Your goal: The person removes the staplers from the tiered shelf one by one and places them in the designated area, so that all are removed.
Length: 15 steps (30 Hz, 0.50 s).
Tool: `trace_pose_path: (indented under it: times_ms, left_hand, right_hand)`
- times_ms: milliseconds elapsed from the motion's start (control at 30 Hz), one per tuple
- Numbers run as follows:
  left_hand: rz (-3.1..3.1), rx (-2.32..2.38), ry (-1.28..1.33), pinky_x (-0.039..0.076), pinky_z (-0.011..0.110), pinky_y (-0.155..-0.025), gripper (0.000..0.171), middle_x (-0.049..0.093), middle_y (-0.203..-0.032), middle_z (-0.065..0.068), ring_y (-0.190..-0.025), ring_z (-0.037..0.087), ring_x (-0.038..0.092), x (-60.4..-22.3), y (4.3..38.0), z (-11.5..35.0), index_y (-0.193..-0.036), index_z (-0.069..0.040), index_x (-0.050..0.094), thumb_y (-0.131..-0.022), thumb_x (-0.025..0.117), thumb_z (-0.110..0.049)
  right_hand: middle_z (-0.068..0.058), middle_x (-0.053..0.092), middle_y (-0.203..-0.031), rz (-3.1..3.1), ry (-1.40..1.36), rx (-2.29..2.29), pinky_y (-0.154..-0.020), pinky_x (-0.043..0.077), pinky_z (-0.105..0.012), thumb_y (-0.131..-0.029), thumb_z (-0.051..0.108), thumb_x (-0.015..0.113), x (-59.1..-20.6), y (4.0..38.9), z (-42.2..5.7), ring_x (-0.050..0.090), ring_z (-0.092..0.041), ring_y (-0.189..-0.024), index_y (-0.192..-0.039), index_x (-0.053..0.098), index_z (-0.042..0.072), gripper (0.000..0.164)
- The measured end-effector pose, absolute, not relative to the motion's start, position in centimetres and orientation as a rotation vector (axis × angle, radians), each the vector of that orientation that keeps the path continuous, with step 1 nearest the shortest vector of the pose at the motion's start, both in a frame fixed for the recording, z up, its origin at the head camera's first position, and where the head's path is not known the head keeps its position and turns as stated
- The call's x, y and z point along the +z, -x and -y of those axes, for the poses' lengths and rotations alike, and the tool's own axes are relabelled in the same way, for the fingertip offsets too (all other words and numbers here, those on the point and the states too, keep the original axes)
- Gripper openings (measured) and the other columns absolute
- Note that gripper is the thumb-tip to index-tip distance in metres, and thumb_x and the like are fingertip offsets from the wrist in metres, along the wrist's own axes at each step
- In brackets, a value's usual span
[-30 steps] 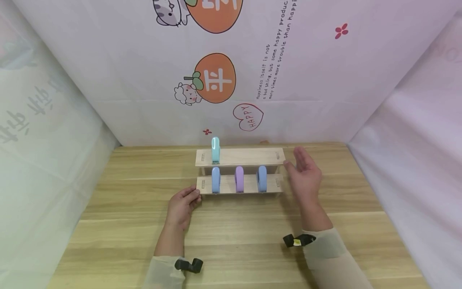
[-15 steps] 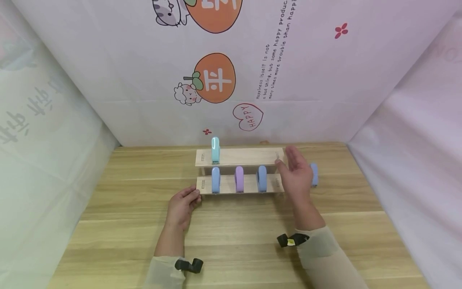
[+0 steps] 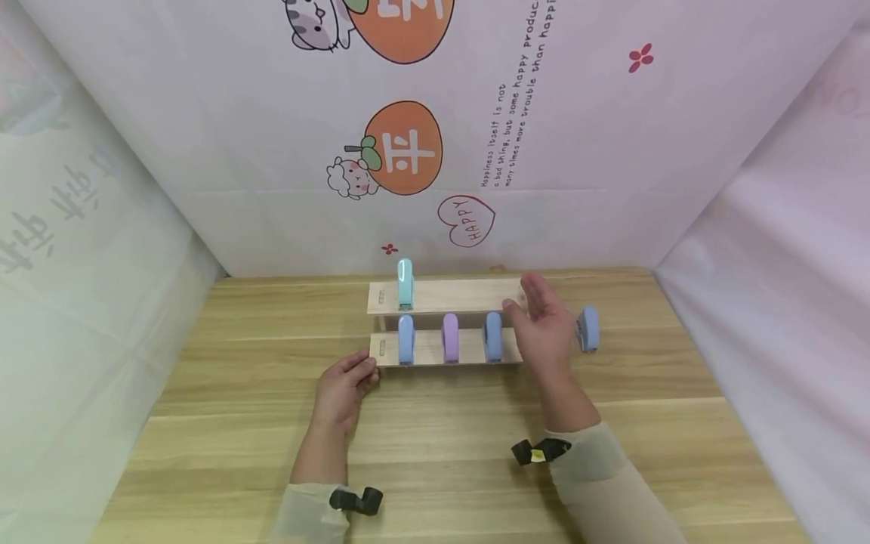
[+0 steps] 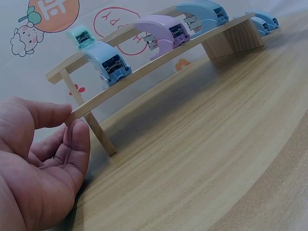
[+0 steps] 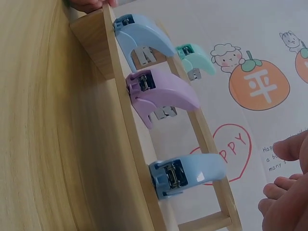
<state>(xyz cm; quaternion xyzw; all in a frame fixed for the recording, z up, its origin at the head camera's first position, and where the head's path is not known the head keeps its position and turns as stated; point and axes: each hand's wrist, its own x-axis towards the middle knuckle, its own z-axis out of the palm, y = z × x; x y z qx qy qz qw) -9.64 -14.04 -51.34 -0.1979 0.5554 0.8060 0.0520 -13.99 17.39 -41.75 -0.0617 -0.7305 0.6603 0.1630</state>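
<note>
A two-step wooden rack (image 3: 469,296) stands at the back of the table. On its lower step sit a blue stapler (image 3: 405,339), a purple stapler (image 3: 450,338) and another blue stapler (image 5: 187,175). A mint stapler (image 3: 405,284) is on the upper step, near the left end. My left hand (image 3: 345,385) pinches the left end of the lower step between thumb and fingers (image 4: 77,149). Fingers extended and nothing in its grasp, my right hand (image 3: 547,332) overlaps the rack's right end in the head view. Just right of that hand, a blue stapler (image 3: 589,329) rests on the table.
Beyond the rack's far end, the left wrist view shows two blue staplers (image 4: 264,23) on the wood-grain table (image 3: 435,453). A printed white sheet (image 3: 578,151) rises behind the rack, with white cloth (image 3: 782,249) at the sides.
My right hand has moved left over the rack's right end, uncovering the blue stapler to its right. My left hand and the staplers on the rack stay put.
</note>
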Motion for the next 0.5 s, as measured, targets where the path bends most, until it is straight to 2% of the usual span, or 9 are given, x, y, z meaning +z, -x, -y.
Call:
trace_pose_path:
  times_ms: [367,500]
  left_hand:
    - [-1.696,2.448,0.596,0.063,0.027,-0.088,0.035,0.066,-0.117,0.013,-0.096,0.019,0.067,-51.4,9.6,14.1,-0.130,0.006,0.064,-0.097,0.071,-0.002]
    - [-1.701,2.448,0.590,0.064,0.027,-0.088,0.035,0.065,-0.117,0.013,-0.096,0.019,0.067,-51.5,9.7,14.1,-0.130,0.007,0.064,-0.097,0.071,-0.002]
  right_hand:
    - [-0.006,0.056,-0.150,2.051,0.165,1.946,-0.117,0.046,-0.043,-0.091,0.003,0.077,-42.0,14.2,-16.2,0.051,-0.017,-0.140,-0.149,0.054,0.007,0.062]
    - [-0.006,0.055,-0.151,2.059,0.150,1.940,-0.114,0.049,-0.038,-0.091,0.003,0.077,-42.2,14.3,-15.9,0.051,-0.017,-0.140,-0.149,0.053,0.005,0.063]
